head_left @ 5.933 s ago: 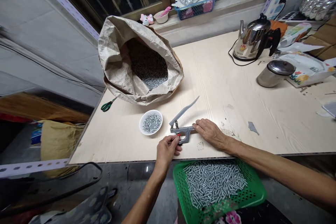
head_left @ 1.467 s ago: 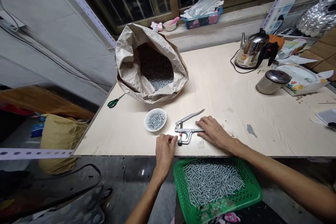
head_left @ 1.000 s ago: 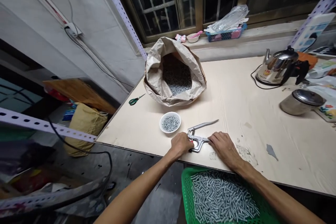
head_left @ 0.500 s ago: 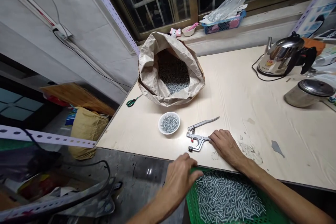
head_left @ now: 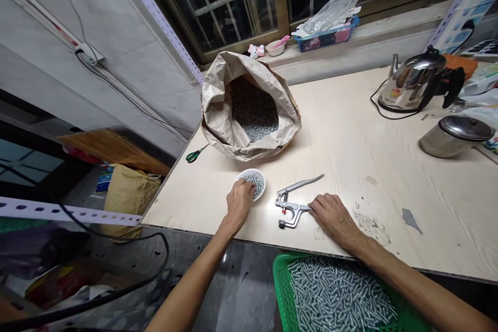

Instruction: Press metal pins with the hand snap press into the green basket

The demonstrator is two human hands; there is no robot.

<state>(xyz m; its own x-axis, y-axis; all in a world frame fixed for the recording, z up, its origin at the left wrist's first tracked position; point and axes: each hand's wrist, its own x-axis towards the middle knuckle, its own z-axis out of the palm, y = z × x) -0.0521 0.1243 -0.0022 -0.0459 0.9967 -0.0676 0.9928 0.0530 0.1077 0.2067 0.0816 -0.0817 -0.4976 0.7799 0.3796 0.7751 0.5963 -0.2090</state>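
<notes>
A small white bowl [head_left: 258, 176] of little metal pieces sits on the pale wooden table [head_left: 350, 150]. My left hand [head_left: 240, 202] reaches into the bowl with its fingertips curled down among the pieces. To its right lies a grey press tool [head_left: 291, 202] with its upper lever raised. My right hand [head_left: 333, 213] rests on the tool's lower handle and presses it onto the table. A green basket [head_left: 282, 290] full of metal pins stands below the table's near edge.
An open paper sack [head_left: 218, 109] of metal parts stands behind the bowl. Green-handled scissors [head_left: 193, 154] lie at the table's left edge. A steel kettle [head_left: 416, 80] and a lidded steel pot [head_left: 453, 136] stand at the right. Cluttered floor lies to the left.
My left hand left the press tool's jaw, dipped to the green basket, then rose to the white bowl. My right hand stayed on the tool's handle. The camera view shifted.
</notes>
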